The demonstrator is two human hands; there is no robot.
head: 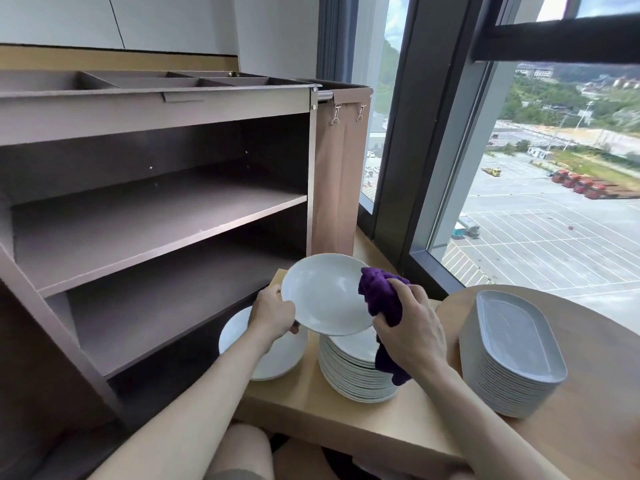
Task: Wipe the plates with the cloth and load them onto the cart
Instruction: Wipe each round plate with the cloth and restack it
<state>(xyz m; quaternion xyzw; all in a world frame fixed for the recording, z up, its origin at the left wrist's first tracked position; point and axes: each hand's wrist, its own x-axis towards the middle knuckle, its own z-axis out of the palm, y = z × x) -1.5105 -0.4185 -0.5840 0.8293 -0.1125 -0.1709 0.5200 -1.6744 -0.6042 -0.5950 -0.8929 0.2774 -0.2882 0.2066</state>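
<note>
A round white plate (pixel 323 294) is held tilted in the air, just above a stack of round white plates (pixel 353 374) that stands on a pale wooden ledge (pixel 311 407). The left hand (pixel 273 315) grips the plate's rim at its 8 o'clock edge, thumb on the upper face and fingers curled underneath. At the plate's 3 o'clock edge the right hand (pixel 412 329) clutches a bunched purple cloth (pixel 379 297), its fingers closed around the cloth and pressing it against the plate's face near the rim. A loose tail of the cloth hangs below the hand in front of the stack.

A single white plate (pixel 277 362) lies at 7 o'clock from the held one, at the ledge's left end, partly hidden by the left forearm. The brown cart (pixel 156 220), its open shelves facing the person, fills the view from 9 to 11 o'clock. At 4 o'clock a stack of grey oblong platters (pixel 512 351) sits on a round wooden table (pixel 606 393), beneath a large window (pixel 554 209).
</note>
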